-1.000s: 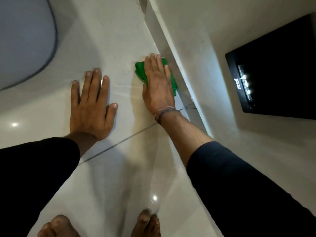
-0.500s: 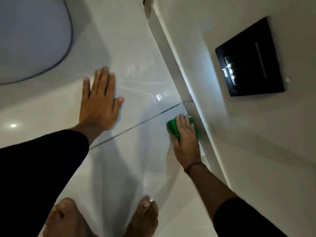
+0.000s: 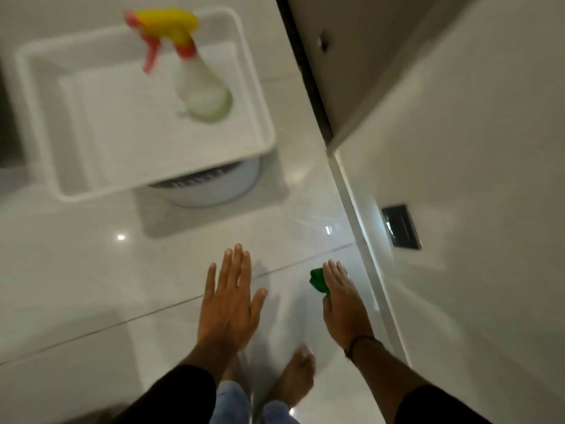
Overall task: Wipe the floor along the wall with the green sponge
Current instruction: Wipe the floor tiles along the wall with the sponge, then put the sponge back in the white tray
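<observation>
**A:** Where is the green sponge (image 3: pixel 318 280)?

**B:** On the glossy white floor (image 3: pixel 91 286), near the foot of the wall (image 3: pixel 474 179). It lies under the right hand (image 3: pixel 342 304), whose fingers are laid flat and close together over it; only the sponge's far-from-wall edge shows.

**A:** And the left hand (image 3: pixel 227 304)?

**B:** Farther from the wall than the sponge, fingers spread, holding nothing. Whether the palm touches the floor cannot be told.

**A:** What else is around?

**B:** A dark panel (image 3: pixel 401 226) is set low in the wall, just beyond the sponge. Well away from the wall, a white tray (image 3: pixel 46 117) carries a blurred spray bottle (image 3: pixel 195 75) with a yellow and red head, above a round white appliance (image 3: pixel 211 188). A bare foot (image 3: pixel 295 381) stands on the floor.
</observation>
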### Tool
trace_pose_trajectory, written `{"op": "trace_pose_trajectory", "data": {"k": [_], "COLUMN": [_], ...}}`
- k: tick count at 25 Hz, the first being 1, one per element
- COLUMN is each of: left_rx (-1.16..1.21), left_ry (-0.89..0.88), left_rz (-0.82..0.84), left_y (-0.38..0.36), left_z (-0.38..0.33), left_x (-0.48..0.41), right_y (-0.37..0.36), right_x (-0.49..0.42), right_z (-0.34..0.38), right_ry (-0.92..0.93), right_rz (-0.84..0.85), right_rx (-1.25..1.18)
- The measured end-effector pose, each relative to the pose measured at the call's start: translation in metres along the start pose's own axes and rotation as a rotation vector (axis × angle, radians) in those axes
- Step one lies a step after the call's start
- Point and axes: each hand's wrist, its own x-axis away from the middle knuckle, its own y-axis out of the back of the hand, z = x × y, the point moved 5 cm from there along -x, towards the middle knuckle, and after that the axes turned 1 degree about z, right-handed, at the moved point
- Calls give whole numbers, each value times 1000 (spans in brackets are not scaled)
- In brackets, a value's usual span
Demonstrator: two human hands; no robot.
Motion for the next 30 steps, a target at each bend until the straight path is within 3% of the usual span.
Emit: {"op": "trace_pose_trajectory", "data": {"k": [7, 13, 16, 22, 27, 30], "left_rx": [-25, -90, -124, -139, -164, -149], "left_ry": [182, 254, 239, 176, 133, 126], "left_rz": [-168, -163, -147, -151, -201, -210], "left_y": [166, 216, 215, 194, 173, 171], "left_z": [76, 179, 212, 250, 265, 265], "left_x": [-28, -112, -149, -193, -199, -196], "right_y": [51, 33, -3, -50, -85, -85], "right_x": [-29, -126, -179, -254, -265, -264], "right_z": [240, 391, 422, 432, 417, 417], "right_ry": [320, 488, 471, 489, 441, 450], "right_rz": [-50, -114, -58, -139, -90, -56], "right_rx": [-44, 50, 160, 389, 551, 520]}}
